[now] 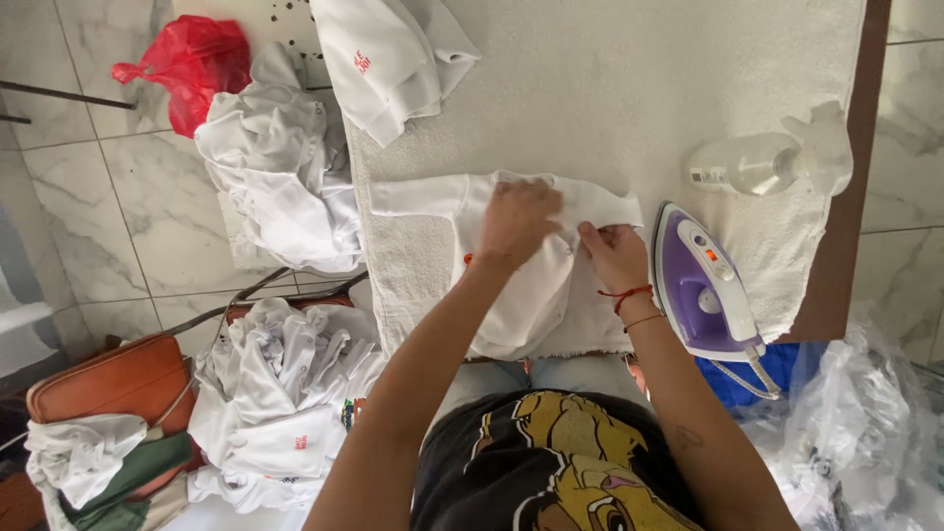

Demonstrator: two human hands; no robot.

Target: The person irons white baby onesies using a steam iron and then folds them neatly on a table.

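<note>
Head view, near to far: one dark printed T-shirt (560,462) on the person fills the bottom edge. To the left, on the floor, lies one heap of white clothes (285,393) beside one orange bag (113,379). Above, both hands work on one white shirt (511,285) spread on the towel-covered tabletop (610,98). Its long axis runs left to right, the sleeve pointing left, the body hanging toward the person. The left hand (516,221) lies pressed flat on the shirt, fingers together. The right hand (612,254) pinches the shirt's right edge. Just beside that hand stands one purple iron (703,290), nose pointing away. Farther off lie one spray bottle (767,162), one folded white garment (388,59), a second white heap (280,182) and one red plastic bag (187,64).
</note>
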